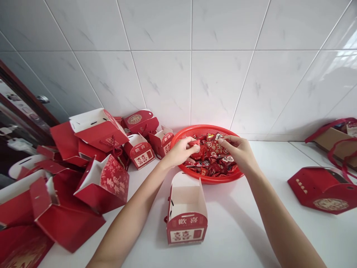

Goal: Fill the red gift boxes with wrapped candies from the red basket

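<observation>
A red plastic basket (208, 180) stands against the wall, filled with red wrapped candies (213, 162). Over its left side my left hand (182, 152) pinches a small red wrapped candy (196, 142) between thumb and fingers. My right hand (240, 150) is over the right side, its thumb and fingertips closed on the edge of a red and white candy packet (216, 146) with printed characters. Just in front of the basket, between my forearms, an open red gift box (186, 225) stands upright; the part of its white inside that shows holds nothing.
Several red gift boxes (97, 130), many open, are piled at the left. A closed red box (320, 190) lies at the right, with a brown carton (340, 143) and red ribbon behind it. White tiled wall (161, 82) rises behind the white tabletop (228, 230).
</observation>
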### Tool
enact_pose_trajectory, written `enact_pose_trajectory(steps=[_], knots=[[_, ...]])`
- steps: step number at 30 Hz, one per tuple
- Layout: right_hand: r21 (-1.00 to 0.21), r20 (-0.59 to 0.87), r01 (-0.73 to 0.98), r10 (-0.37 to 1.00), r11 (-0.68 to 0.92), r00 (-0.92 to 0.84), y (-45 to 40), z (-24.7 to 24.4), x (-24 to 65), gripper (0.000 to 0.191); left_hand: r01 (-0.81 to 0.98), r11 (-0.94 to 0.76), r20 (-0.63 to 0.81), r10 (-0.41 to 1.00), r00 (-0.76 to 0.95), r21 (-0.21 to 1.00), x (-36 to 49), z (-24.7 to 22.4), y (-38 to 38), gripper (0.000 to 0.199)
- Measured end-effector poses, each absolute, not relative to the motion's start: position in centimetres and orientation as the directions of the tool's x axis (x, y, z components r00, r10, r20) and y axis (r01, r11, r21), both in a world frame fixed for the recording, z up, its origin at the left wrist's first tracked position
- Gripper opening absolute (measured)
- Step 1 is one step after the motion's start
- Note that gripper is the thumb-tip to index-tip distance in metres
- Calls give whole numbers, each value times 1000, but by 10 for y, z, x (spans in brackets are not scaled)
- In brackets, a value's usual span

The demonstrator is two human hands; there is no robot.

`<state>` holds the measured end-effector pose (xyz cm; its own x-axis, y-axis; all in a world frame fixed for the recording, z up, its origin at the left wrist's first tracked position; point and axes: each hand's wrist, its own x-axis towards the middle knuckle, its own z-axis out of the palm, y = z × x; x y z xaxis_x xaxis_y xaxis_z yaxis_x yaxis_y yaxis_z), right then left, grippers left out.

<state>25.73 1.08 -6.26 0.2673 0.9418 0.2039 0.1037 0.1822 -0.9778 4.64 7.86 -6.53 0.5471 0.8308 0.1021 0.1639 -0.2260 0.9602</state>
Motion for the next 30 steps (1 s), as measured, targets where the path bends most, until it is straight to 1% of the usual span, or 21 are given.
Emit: enact_pose_trajectory(steps=[2, 4, 7, 9, 15, 20, 23, 25, 27, 30], knots=[[-982, 189, 75, 945, 175, 266, 10, -62, 256, 46, 37, -133, 91, 830, 551, 990, 45, -61, 77, 37], [-982, 189, 57, 944, 180, 270, 10, -62, 254, 47, -39, -105, 109, 831, 545, 994, 45, -58, 74, 43], [-976, 217, 56, 932, 210, 292, 10, -63, 250, 47, -98, -84, 123, 852, 509, 992, 46, -57, 71, 48], [-971, 237, 51, 924, 232, 301, 10, -63, 247, 46, -122, -74, 124, 872, 474, 990, 47, -57, 68, 48], [-958, 269, -11, 912, 287, 309, 9, -66, 238, 40, -124, -66, 113, 897, 427, 990, 52, -58, 59, 35], [-945, 319, -1, 920, 328, 229, 7, -64, 239, 27, -131, -78, 125, 907, 403, 988, 54, -59, 58, 39], [-955, 285, -26, 943, 294, 172, 7, -62, 243, 23, -112, -101, 137, 914, 382, 989, 52, -58, 59, 41], [-961, 254, -66, 953, 267, 167, 8, -62, 246, 23, -101, -124, 152, 920, 361, 987, 50, -57, 60, 40], [-958, 252, -93, 949, 273, 187, 9, -62, 248, 25, -106, -146, 174, 924, 341, 984, 49, -56, 61, 40], [-941, 269, -141, 933, 307, 238, 9, -62, 250, 36, -126, -170, 202, 928, 313, 977, 49, -57, 62, 38]])
